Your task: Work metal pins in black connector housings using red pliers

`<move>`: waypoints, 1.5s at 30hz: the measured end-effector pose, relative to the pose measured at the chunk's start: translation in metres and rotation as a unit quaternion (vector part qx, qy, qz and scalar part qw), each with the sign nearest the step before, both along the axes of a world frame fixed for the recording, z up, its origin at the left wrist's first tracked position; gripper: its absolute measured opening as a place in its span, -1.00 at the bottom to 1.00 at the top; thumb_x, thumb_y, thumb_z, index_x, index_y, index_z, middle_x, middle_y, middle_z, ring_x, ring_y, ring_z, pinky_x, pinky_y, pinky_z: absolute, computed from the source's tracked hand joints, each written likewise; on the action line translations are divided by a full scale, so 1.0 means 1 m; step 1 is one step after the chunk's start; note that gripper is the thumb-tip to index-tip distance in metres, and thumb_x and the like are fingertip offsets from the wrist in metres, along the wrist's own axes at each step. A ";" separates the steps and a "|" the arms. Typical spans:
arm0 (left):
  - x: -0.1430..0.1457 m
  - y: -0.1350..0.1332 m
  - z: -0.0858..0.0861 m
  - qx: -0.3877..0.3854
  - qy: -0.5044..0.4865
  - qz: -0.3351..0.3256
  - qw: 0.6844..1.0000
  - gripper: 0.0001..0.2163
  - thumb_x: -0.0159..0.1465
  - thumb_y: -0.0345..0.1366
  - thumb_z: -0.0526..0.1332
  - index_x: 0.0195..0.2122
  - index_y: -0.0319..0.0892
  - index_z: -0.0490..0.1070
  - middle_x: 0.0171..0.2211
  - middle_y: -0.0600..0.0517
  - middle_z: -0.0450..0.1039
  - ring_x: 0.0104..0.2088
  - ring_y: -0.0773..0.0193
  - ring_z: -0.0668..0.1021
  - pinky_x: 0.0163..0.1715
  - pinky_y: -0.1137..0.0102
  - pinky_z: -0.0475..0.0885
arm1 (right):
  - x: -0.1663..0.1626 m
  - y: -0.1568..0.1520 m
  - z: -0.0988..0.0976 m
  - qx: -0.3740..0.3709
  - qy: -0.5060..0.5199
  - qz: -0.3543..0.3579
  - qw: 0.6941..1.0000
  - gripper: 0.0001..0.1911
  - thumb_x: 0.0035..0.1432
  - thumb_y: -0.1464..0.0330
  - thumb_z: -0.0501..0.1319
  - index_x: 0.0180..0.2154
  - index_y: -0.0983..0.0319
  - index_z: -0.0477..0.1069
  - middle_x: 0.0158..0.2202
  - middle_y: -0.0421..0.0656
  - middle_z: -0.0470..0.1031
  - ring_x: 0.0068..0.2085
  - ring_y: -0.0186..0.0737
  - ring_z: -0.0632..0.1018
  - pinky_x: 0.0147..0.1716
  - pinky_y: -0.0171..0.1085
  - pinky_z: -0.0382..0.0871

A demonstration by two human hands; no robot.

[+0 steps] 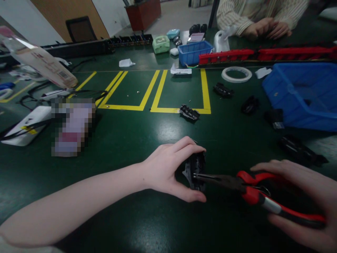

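Note:
Between the thumb and fingers of my left hand (pixel 175 168) is a small black plastic part (pixel 198 163), held close over the green tabletop. My right hand (pixel 305 189) grips the red-and-black handles of long-nose pliers (pixel 249 188). The pliers' jaws reach left and their tips meet the black part near its middle. Whether the tips pinch anything there is too small to tell. Another black plastic part (pixel 190 112) lies beyond my left hand, on a yellow tape line.
At right stands a blue bin (pixel 302 95), with several black parts near it. Beyond are a tape roll (pixel 237 74), a smaller blue bin (pixel 193 52) and a red rail (pixel 289 54). A bottle (pixel 44 61) and phone-like object (pixel 75 126) occupy the left. Opposite, a person's hands (pixel 271 28) rest together.

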State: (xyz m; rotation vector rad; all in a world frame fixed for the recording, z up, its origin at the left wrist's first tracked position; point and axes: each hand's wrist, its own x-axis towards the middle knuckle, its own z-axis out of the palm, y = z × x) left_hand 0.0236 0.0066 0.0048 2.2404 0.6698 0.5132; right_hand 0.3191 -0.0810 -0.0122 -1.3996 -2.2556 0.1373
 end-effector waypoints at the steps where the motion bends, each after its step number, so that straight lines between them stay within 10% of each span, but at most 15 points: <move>1: 0.000 0.000 0.000 -0.003 0.006 0.002 1.000 -0.32 0.06 0.13 0.27 0.08 -0.24 0.27 -0.08 -0.11 0.36 -0.19 0.11 0.50 -0.23 0.26 0.48 | -0.001 -0.001 -0.002 -0.020 0.017 -0.012 1.000 -0.51 0.14 0.03 0.08 0.04 0.11 0.24 -0.15 -0.10 0.51 -0.18 -0.04 0.56 -0.01 -0.03 0.38; 24: -0.001 0.002 0.001 -0.052 0.022 -0.001 0.998 -0.38 0.11 0.18 0.20 0.02 -0.21 0.34 -0.13 -0.07 0.38 -0.24 0.18 0.48 -0.21 0.27 0.46 | -0.019 0.004 0.009 -0.170 0.154 -0.034 0.973 -0.55 0.06 -0.11 0.13 -0.11 -0.01 0.34 -0.24 -0.25 0.58 -0.31 -0.13 0.61 -0.49 -0.32 0.52; 45: -0.001 0.000 -0.002 -0.016 -0.030 0.014 0.999 -0.36 0.11 -0.04 0.30 0.17 -0.15 0.20 0.03 -0.09 0.30 -0.05 0.10 0.46 -0.05 0.21 0.44 | -0.013 0.003 0.002 -0.103 0.109 -0.016 0.989 -0.52 0.06 -0.01 0.18 -0.02 0.03 0.27 -0.17 -0.17 0.53 -0.24 -0.11 0.59 -0.31 -0.23 0.53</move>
